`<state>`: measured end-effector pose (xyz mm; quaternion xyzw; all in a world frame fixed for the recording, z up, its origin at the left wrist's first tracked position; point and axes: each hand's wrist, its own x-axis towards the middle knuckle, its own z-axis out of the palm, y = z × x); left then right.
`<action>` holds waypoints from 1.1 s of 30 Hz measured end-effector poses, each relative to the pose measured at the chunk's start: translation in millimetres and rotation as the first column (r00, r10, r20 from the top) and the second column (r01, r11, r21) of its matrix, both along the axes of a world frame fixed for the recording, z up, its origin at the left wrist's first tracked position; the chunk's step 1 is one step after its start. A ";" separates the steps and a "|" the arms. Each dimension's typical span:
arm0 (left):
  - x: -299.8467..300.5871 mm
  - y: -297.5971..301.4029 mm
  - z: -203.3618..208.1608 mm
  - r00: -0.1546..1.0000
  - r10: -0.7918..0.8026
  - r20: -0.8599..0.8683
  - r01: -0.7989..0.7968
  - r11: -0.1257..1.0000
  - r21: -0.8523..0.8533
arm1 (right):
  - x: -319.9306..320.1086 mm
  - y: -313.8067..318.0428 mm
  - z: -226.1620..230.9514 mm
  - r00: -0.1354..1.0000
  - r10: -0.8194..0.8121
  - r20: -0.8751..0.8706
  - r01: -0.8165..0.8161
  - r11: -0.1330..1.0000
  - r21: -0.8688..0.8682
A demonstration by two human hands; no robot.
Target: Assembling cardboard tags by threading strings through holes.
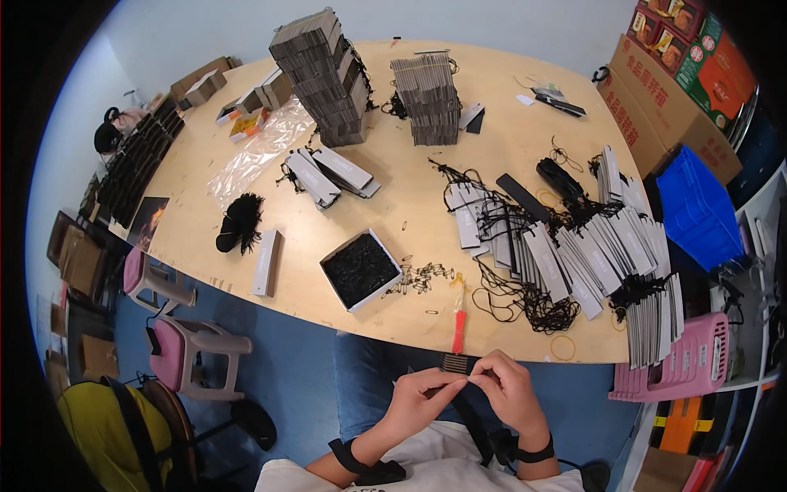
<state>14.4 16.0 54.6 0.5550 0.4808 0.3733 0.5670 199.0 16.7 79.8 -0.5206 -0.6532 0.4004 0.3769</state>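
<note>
Just this side of the tabletop (410, 176), my left hand (416, 402) and right hand (510, 392) meet, fingertips pinched on a small dark striped bundle (455, 363); I judge it light and fairly stiff, apt to splay, so best held by its edges; beyond lie a red-handled tool (459, 332) and an open box (377, 293)

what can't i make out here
Head view: whatever the left hand and right hand might pinch, hidden by their fingertips.
Head view: floor of the white box, covered by black pieces.
Head view: yellow-green item, its lower end cut off by the fisheye rim.
</note>
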 end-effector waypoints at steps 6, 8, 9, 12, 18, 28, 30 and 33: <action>-6.4 0.3 -9.3 0.933 0.148 0.328 -0.053 0.959 -0.280 | 6.8 1.4 -0.2 0.997 -0.081 -0.020 0.079 0.994 -0.072; -14.1 4.3 -13.6 0.841 0.198 0.504 0.066 0.886 -0.458 | 8.0 1.6 -2.6 0.996 -0.092 0.006 0.092 0.992 -0.082; -14.8 6.8 -12.6 0.841 0.197 0.503 0.067 0.886 -0.458 | 6.4 1.6 -3.5 0.996 -0.093 0.005 0.093 0.992 -0.082; -10.9 12.7 -7.4 0.710 0.274 0.649 0.163 0.832 -0.530 | -4.4 -1.2 -10.7 0.996 -0.003 0.088 -0.001 0.999 0.049; -5.5 10.0 0.0 0.955 0.062 -0.289 0.025 0.957 0.288 | -3.7 0.6 -6.2 0.996 0.006 0.093 -0.017 0.993 0.116; -9.9 9.0 -16.9 0.905 -0.091 0.415 0.221 0.935 -0.278 | -7.7 1.1 -14.3 1.000 -0.008 0.005 0.008 1.000 0.020; -11.8 7.9 -18.1 0.914 -0.074 0.400 0.219 0.917 -0.332 | -8.2 -0.3 -14.5 1.000 -0.012 0.005 0.012 1.000 0.017; -12.2 6.8 -18.9 0.915 -0.069 0.398 0.222 0.908 -0.354 | -8.3 -0.5 -13.8 1.000 -0.021 0.008 0.021 0.999 0.032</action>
